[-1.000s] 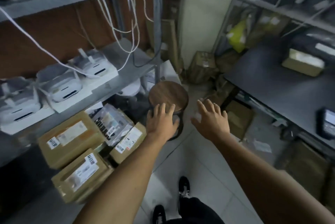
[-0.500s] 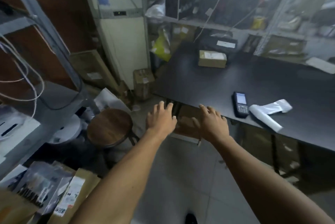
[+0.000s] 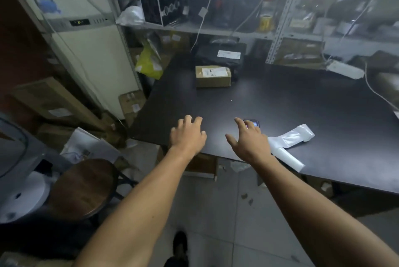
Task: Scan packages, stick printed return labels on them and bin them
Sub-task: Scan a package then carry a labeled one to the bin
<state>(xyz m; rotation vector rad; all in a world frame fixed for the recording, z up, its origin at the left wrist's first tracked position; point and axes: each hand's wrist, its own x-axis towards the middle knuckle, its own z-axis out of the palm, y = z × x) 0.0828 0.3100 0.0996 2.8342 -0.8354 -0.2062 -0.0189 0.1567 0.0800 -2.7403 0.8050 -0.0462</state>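
Now both hands spread, right hand (image 3: 248, 140) over scanner (image 3: 253, 123), left hand (image 3: 187, 136) empty

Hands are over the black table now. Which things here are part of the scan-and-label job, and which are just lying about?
Job: handheld scanner under the right hand; cardboard package; black bagged parcel; label backing strip.
Lying about: wooden stool; yellow bag; power strip.

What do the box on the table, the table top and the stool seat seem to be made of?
Box: brown cardboard, matte, with a white paper label. Table top: smooth matte black board, perhaps laminate. Stool seat: dark wood, to judge by faint grain and a slight sheen.
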